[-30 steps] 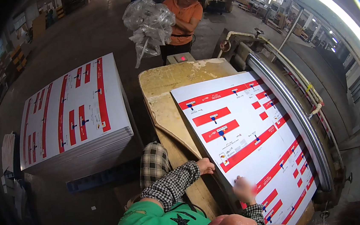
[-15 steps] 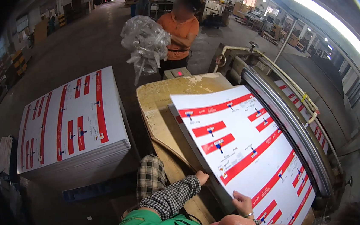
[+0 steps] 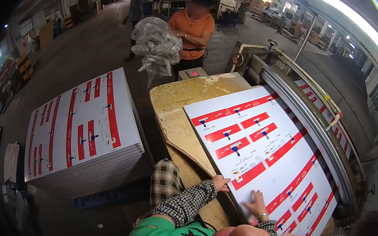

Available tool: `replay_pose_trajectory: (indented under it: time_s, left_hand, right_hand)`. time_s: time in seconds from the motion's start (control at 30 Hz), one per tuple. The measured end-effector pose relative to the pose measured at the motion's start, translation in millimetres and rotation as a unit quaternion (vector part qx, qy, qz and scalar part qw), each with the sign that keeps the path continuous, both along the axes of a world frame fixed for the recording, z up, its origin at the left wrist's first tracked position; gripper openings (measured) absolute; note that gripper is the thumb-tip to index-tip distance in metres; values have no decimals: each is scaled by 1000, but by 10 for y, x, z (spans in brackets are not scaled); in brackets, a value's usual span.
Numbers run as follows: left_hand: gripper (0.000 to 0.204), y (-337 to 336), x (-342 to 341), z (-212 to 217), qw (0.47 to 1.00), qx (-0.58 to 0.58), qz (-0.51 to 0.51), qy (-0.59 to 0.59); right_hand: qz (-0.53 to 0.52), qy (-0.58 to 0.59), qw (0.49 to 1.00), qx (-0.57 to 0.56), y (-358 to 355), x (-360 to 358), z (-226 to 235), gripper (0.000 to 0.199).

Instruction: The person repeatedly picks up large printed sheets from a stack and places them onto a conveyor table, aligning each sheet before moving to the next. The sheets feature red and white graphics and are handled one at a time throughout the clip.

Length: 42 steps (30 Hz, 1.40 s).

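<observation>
Cardboard-like printed sheet (image 3: 279, 144), white, smooth and flat with straight edges, lies slanted on a worn yellowish table (image 3: 175, 114) whose top is scuffed and rounded at the corner; its far right side meets a shiny metal roller (image 3: 314, 125). A tall stack (image 3: 79, 123) of matching sheets stands apart on the left, above a blue pallet (image 3: 110, 196). The left hand (image 3: 221, 183) has its fingers bent at the sheet's near left edge; whether they pinch it I cannot tell. The right hand (image 3: 256, 203), a bracelet (image 3: 262, 216) at its wrist, is fairly wide, fingers parted over the white surface, seemingly touching it. Red bands carry blue-and-white emblems, pale lettering and tiny dark print, mostly too small to read
</observation>
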<state>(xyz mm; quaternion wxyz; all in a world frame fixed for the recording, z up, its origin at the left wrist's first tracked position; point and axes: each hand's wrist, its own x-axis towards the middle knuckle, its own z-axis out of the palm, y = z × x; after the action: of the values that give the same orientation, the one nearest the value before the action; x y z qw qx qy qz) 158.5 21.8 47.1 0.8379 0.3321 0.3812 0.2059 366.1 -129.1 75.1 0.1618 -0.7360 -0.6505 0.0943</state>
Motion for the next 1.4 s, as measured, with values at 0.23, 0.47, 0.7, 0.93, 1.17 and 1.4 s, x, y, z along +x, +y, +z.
replay_pose_trajectory:
  time_s: [0.23,0.47,0.7,0.93,1.17,1.4]
  left_hand:
    - [37,-16,-28,24,1000,18,-3,25]
    - [43,-44,41,-56,997,23,31,66]
    - [45,-13,12,-41,996,49,19,70]
    - [38,-20,-38,146,994,68,16,87]
    - [45,-41,-3,124,998,9,37,41]
    - [46,-78,4,191,991,68,33,112]
  right_hand:
    - [12,13,992,-128,-60,-181,340,106]
    - [-29,-74,987,-141,-84,-440,333,107]
    - [-43,-71,988,-128,-96,-471,312,106]
    - [-4,19,993,-116,-60,-325,431,90]
    - [-9,-18,988,-151,-101,-405,340,83]
    - [-81,-76,992,-64,-214,-695,202,82]
